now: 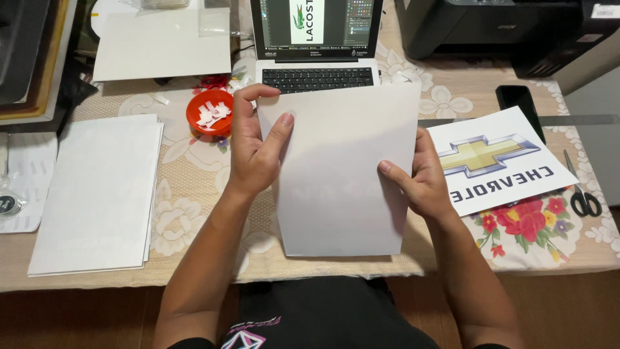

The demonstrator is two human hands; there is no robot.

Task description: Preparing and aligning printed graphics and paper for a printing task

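I hold a blank white sheet of paper point(342, 174) upright over the table, in front of the laptop point(316, 45). My left hand point(255, 145) grips its upper left corner, thumb on the front and fingers curled over the top edge. My right hand point(420, 178) grips the right edge halfway down, thumb lying across the paper's face. A faint print shows through the sheet from the back.
A stack of white sheets point(97, 194) lies at left. An orange bowl point(210, 113) holds white scraps. A printed sheet with a gold emblem point(497, 161) lies at right, with scissors point(581, 194), a black phone point(516, 100) and a metal ruler point(568, 120). A black printer point(504, 29) stands behind.
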